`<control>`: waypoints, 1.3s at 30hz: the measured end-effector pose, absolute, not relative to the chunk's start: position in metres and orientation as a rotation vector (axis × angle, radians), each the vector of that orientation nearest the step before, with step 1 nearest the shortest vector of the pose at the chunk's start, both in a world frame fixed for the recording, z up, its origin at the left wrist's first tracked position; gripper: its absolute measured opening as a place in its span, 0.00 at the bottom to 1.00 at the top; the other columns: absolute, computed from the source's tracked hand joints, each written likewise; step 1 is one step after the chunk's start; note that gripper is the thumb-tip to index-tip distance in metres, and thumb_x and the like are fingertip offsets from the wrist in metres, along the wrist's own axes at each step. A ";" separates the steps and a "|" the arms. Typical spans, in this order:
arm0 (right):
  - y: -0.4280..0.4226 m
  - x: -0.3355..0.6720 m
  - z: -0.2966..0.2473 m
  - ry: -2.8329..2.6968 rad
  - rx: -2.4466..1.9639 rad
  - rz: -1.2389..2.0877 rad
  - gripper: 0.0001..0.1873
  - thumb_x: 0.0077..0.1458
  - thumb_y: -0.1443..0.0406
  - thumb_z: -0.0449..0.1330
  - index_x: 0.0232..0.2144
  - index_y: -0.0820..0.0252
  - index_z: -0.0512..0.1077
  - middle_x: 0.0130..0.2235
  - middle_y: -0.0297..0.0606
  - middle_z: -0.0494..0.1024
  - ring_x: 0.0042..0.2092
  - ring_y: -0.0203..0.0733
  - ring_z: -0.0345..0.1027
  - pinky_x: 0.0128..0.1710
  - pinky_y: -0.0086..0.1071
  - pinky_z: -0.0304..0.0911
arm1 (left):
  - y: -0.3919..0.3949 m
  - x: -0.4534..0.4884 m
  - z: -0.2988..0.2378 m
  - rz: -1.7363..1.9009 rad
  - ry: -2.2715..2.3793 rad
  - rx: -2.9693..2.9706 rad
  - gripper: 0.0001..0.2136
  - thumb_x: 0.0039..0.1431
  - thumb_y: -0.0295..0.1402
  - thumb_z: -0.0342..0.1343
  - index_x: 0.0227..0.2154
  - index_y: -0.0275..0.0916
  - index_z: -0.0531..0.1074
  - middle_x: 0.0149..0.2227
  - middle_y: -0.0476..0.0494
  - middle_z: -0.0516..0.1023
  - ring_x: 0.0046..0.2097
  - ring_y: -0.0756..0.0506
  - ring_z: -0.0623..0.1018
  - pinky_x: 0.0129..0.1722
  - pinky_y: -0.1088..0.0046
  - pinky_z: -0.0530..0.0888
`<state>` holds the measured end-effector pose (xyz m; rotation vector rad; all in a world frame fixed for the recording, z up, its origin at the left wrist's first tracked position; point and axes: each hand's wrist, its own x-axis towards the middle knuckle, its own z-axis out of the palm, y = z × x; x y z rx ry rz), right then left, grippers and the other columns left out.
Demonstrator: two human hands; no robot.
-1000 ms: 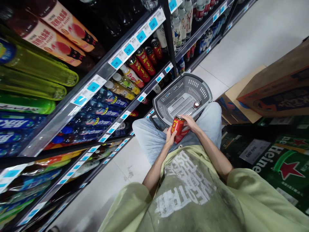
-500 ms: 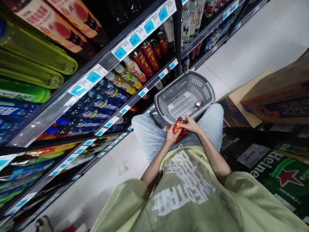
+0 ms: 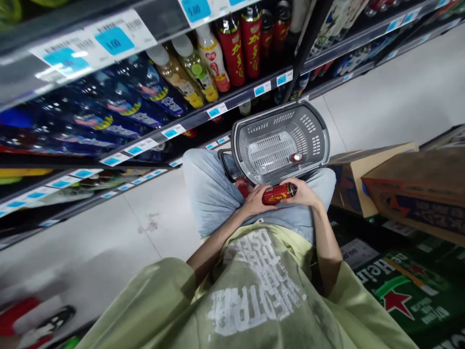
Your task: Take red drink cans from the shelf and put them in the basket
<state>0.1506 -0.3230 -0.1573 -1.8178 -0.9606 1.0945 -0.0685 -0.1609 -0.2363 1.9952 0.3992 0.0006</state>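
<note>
A red drink can point(image 3: 276, 194) with yellow characters lies sideways between my two hands, over my lap. My left hand point(image 3: 257, 200) is closed around its bottom end. The fingers of my right hand point(image 3: 304, 194) grip the other, dark-rimmed end. Just beyond my hands stands a grey shopping basket point(image 3: 324, 127) with slotted walls, its near rim close to the can. Inside it, at the right of the floor, rests a small red can or bottle point(image 3: 296, 157). Part of another red item point(image 3: 242, 186) shows by my left hand, mostly hidden.
On the left run shelves with price tags point(image 3: 173, 131), holding blue-labelled bottles point(image 3: 134, 114), juice bottles point(image 3: 198, 72) and red cans point(image 3: 251, 43). Cardboard boxes point(image 3: 410, 189) and green beer cartons point(image 3: 417, 291) stand at my right. Pale floor tiles point(image 3: 366, 97) stretch beyond the basket.
The can has turned from tilted upright to nearly level, its top end now to the right. My right hand has shifted onto that end. The view has swung closer to the shelf.
</note>
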 end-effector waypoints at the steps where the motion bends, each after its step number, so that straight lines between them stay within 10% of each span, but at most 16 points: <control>1: -0.323 0.158 -0.158 -0.953 -1.860 1.058 0.29 0.44 0.55 0.79 0.48 0.55 0.82 0.48 0.41 0.84 0.49 0.55 0.79 0.54 0.43 0.72 | -0.162 -0.068 -0.238 0.027 0.401 2.019 0.47 0.46 0.47 0.84 0.68 0.42 0.71 0.60 0.34 0.79 0.63 0.31 0.78 0.63 0.53 0.79; 7: -0.309 0.234 -0.186 -0.989 -2.240 0.764 0.29 0.46 0.58 0.77 0.50 0.55 0.76 0.51 0.44 0.81 0.53 0.57 0.77 0.58 0.48 0.72 | -0.177 -0.061 -0.250 -0.006 0.434 2.266 0.26 0.71 0.40 0.61 0.68 0.39 0.73 0.68 0.31 0.75 0.72 0.31 0.70 0.73 0.47 0.68; 19: -0.220 0.305 -0.360 -1.044 -2.782 1.256 0.34 0.46 0.62 0.81 0.54 0.60 0.75 0.54 0.52 0.79 0.49 0.56 0.80 0.56 0.46 0.73 | -0.197 -0.069 -0.262 -0.018 0.678 2.222 0.24 0.62 0.38 0.62 0.61 0.43 0.80 0.64 0.29 0.80 0.69 0.26 0.74 0.63 0.44 0.77; 29: -0.218 0.283 -0.441 -1.077 -2.933 1.376 0.44 0.52 0.65 0.79 0.67 0.61 0.68 0.67 0.64 0.67 0.68 0.65 0.65 0.63 0.51 0.69 | -0.189 -0.079 -0.243 -0.286 0.566 2.402 0.21 0.63 0.38 0.62 0.57 0.43 0.82 0.68 0.28 0.77 0.70 0.27 0.75 0.54 0.47 0.83; 34: -0.216 0.289 -0.453 -1.154 -3.012 1.401 0.29 0.74 0.66 0.57 0.73 0.60 0.66 0.68 0.62 0.66 0.70 0.59 0.60 0.66 0.46 0.63 | -0.180 -0.071 -0.223 -0.507 0.527 2.479 0.20 0.68 0.35 0.56 0.59 0.36 0.81 0.70 0.27 0.74 0.73 0.29 0.72 0.59 0.50 0.82; 39: -0.220 0.287 -0.459 -1.147 -3.077 1.390 0.32 0.73 0.72 0.47 0.76 0.63 0.65 0.70 0.65 0.67 0.70 0.61 0.59 0.66 0.48 0.59 | -0.176 -0.071 -0.217 -0.611 0.467 2.476 0.21 0.68 0.36 0.56 0.60 0.35 0.81 0.70 0.27 0.74 0.72 0.29 0.74 0.61 0.52 0.81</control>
